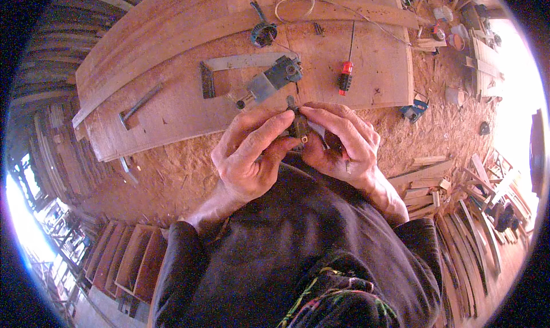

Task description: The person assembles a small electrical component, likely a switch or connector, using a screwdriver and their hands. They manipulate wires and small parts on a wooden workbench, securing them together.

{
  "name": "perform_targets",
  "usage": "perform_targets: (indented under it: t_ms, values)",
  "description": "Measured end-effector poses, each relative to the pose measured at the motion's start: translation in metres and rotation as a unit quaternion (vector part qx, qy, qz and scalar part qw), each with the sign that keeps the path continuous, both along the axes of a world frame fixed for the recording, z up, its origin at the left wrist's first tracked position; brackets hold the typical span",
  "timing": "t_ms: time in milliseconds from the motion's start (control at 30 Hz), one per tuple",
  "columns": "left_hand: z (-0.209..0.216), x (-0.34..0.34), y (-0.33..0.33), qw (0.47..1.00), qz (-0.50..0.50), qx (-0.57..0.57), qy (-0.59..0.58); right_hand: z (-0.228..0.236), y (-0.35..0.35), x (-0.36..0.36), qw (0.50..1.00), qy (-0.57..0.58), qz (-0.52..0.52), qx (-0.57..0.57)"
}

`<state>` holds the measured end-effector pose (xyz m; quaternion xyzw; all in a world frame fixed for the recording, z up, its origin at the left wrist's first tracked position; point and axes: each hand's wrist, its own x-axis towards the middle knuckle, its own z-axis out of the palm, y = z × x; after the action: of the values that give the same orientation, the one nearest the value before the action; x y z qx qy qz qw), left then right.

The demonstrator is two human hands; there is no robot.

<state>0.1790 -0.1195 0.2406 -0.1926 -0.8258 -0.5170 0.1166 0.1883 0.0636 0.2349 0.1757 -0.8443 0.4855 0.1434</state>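
My left hand and my right hand meet in front of my chest at the workbench's near edge. Between their fingertips they pinch a small dark part with a brass-coloured end; its exact kind is hard to make out, since the fingers cover much of it. A thin light strip shows beside the right fingers. Just beyond the hands lies a grey and dark blue motor-like tool body. Farther back rests a round black housing with a handle or cord stub. To the right lies a red and black screwdriver, its shaft pointing away.
The wooden workbench carries a try square, a hammer-like metal tool, a long wooden strip and a loose cable. A blue power tool stands off its right end. Sawdust covers the floor; wood offcuts lie at right.
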Motion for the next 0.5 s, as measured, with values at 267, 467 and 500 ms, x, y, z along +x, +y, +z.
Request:
perform_targets:
  t_ms: [267, 467, 500]
  values:
    - [0.003, -0.002, -0.007, 0.998, -0.024, -0.05, -0.02, 0.009, -0.005, -0.003, 0.998, -0.04, -0.04, -0.011]
    - [0.005, -0.011, -0.005, 0.997, -0.038, -0.067, -0.008, 0.006, -0.002, 0.0, 0.996, -0.08, -0.025, 0.008]
    - [0.005, -0.012, -0.004, 0.997, -0.039, -0.071, -0.012, 0.005, -0.003, 0.001, 0.996, -0.081, -0.033, 0.012]
